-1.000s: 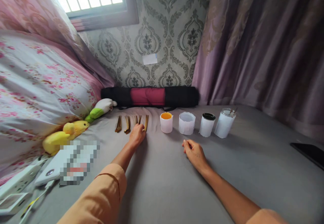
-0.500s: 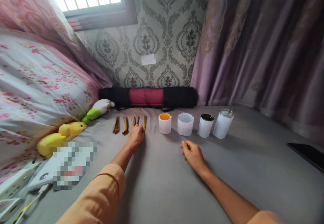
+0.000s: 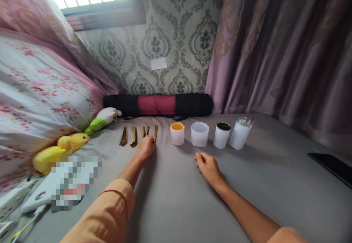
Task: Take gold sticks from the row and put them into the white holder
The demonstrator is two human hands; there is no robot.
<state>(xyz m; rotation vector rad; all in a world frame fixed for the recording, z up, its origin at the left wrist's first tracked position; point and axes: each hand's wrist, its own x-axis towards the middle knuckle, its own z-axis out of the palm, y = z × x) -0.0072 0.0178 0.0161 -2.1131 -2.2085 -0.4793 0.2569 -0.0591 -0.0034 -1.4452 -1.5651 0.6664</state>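
Note:
Several bundles of thin golden-brown sticks lie in a row on a grey sheet. My left hand reaches down at the right part of this row, its fingers closed on some of the sticks, whose upper ends show beyond the knuckles. The fingertips themselves are hidden. To the right stand a white-wrapped cup with an orange inside, a wider white cup, a white-wrapped can with a dark inside and a white-wrapped glass jar. My right hand rests on the sheet before the cups, fingers curled, nothing visible in them.
Along the wall lies a black and red rolled bag. At the left are plush toys, a white device with a cable and a power strip. A black phone lies at the far right.
The whole view has shifted slightly, so things appear a little further left. Both hands keep their places and their closed shape.

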